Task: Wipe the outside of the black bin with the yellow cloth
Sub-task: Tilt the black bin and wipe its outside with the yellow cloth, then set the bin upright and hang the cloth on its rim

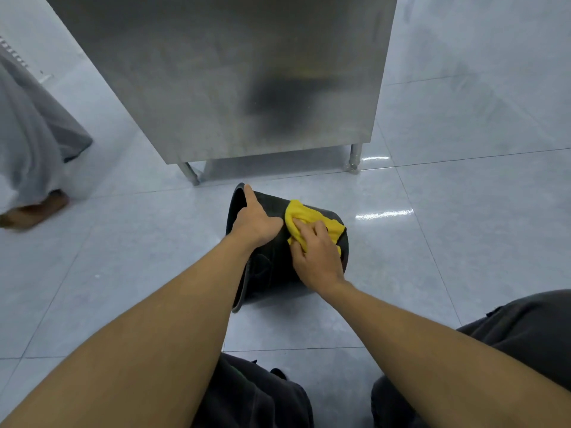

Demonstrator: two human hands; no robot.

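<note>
Black bin on its side, mouth left, long axis crosswise

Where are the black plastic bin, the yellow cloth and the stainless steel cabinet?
black plastic bin (pixel 268 273), head view, on its side wall near the rim.
yellow cloth (pixel 301 211), head view, on its bunched upper fold.
stainless steel cabinet (pixel 231 72), head view, on its flat front panel.

A: Where does the view look from?
B: From the person's head — forward and steeply down, along the left arm and right arm to the tiled floor.
A: How near?
B: Close: the black bin lies at arm's reach mid-frame, the steel cabinet just behind it, the person's knee at the lower right edge.
</note>
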